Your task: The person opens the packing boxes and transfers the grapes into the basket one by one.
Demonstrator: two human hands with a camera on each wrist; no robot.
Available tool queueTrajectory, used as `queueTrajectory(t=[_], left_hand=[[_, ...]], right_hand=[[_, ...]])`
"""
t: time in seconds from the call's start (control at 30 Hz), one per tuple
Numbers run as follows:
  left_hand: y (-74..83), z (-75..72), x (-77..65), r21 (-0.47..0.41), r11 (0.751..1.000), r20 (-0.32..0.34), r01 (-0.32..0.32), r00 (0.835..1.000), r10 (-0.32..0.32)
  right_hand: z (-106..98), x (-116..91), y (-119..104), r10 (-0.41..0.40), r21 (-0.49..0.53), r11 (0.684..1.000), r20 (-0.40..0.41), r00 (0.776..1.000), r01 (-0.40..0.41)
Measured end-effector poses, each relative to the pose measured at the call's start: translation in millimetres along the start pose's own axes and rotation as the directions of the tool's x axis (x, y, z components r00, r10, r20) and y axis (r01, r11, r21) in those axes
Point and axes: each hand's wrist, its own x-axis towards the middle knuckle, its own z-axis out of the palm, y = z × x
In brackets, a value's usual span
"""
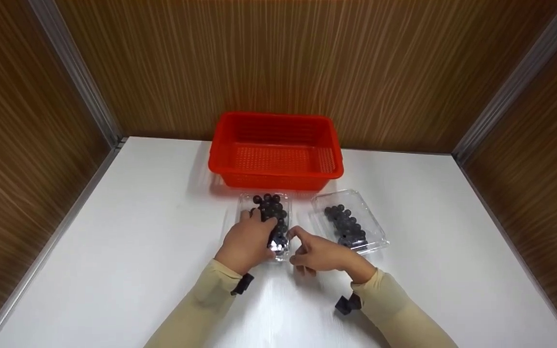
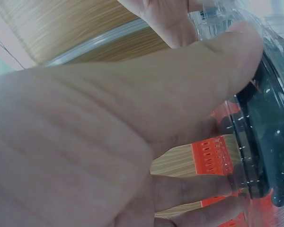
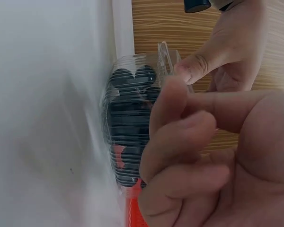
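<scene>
A clear plastic clamshell box [image 1: 282, 247] of dark grapes [image 1: 278, 212] sits at the middle of the white table. Across its left and near part lies my left hand [image 1: 245, 244]; its thumb and nearly straight fingers touch the lid and rim. At the near right edge of this box is my right hand [image 1: 324, 253]. The right wrist view shows its fingers bent inward and the thumb tip close to the rim; whether it pinches the rim is hidden. A second clear box [image 1: 365, 212] holding dark grapes [image 1: 346, 224] lies just beyond my right hand.
A red plastic basket [image 1: 278, 181] with a perforated bottom stands behind the boxes, near the wood-grain back wall [image 1: 278, 58]. Wood-grain panels rise on both sides of the table [image 1: 153, 217]. A dark wrist device [image 1: 348, 304] is on the right sleeve.
</scene>
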Motion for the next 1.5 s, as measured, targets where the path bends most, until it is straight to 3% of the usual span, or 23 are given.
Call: queueTrajectory(t=[0.27,1.0,1.5], left_hand=[[0.8,-1.4,2.9,0.019,1.0,0.024,0.004,1.0,-0.005],[1.2,-0.9,-1.6,-0.014,0.999,-0.015,-0.037,0.999,0.037],[0.8,0.1,-2.3,-0.009,0.999,-0.029,-0.046,0.999,0.045]], right_hand=[[0.6,3.0,-0.1,0.014,0.084,0.996,0.017,1.0,-0.015],[5.9,5.9,1.9,0.029,0.069,0.997,-0.015,0.999,-0.028],[6.3,6.7,4.5,0.039,0.124,0.992,-0.008,0.999,-0.037]])
